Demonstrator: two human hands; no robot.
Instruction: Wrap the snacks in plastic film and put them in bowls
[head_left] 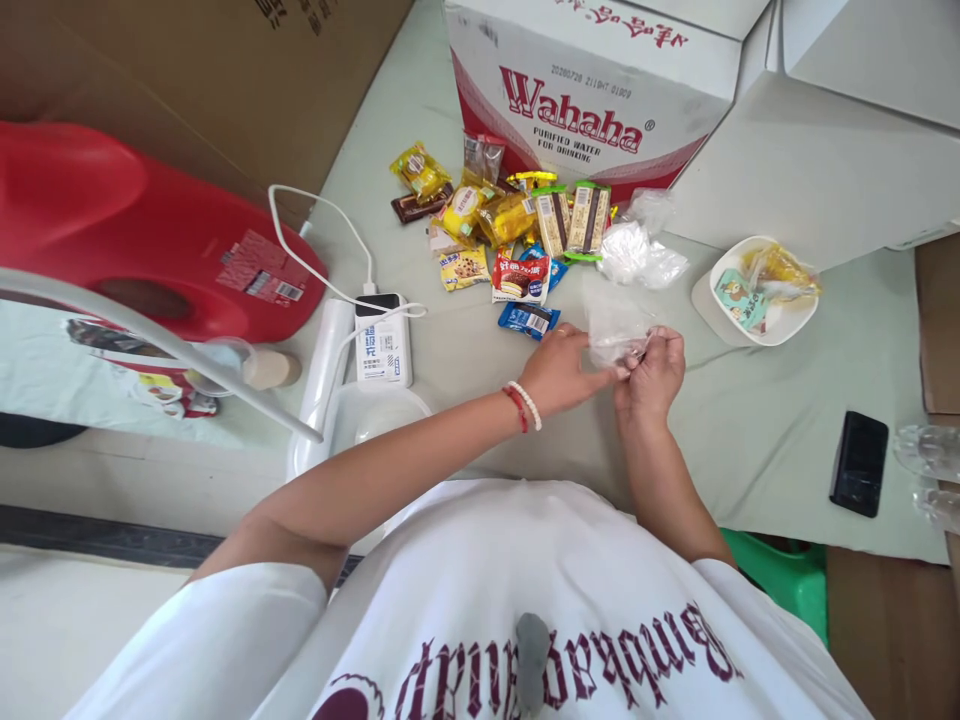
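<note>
"Hands: quantity and state?"
"Two. Right hand (651, 375): fingers curled closed on the near edge of the clear plastic bag (616, 318). Left hand (559, 372): thumb reaching to that same edge, fingers beside the bag; whether it pinches the film, I cannot tell."
"Clear plastic bag: quantity and location?"
"One. On the wearer's side of the Wahaha carton (570, 120), apart from its front face, between the hands."
"Snacks before the carton?"
"Green-edged bars (553, 222), two, side by side, close to its front. Red packet (521, 278), one, and cookie packet (463, 268), one, farther out from it. Blue packets (529, 319), two visible, one partly covered. Yellow wrapped cakes (463, 212), at least three; overlap prevents a full count."
"Right of the carton's front?"
"Crumpled plastic (626, 252), one clump, pieces uncountable, near its right corner. White tub (711, 312), one, farther right, with wrapped items inside. Black phone (859, 464), one, farthest right of these."
"Left of the carton?"
"White power bank (384, 358), one, with one white cable (352, 218). Red jug (150, 220), one, beyond."
</note>
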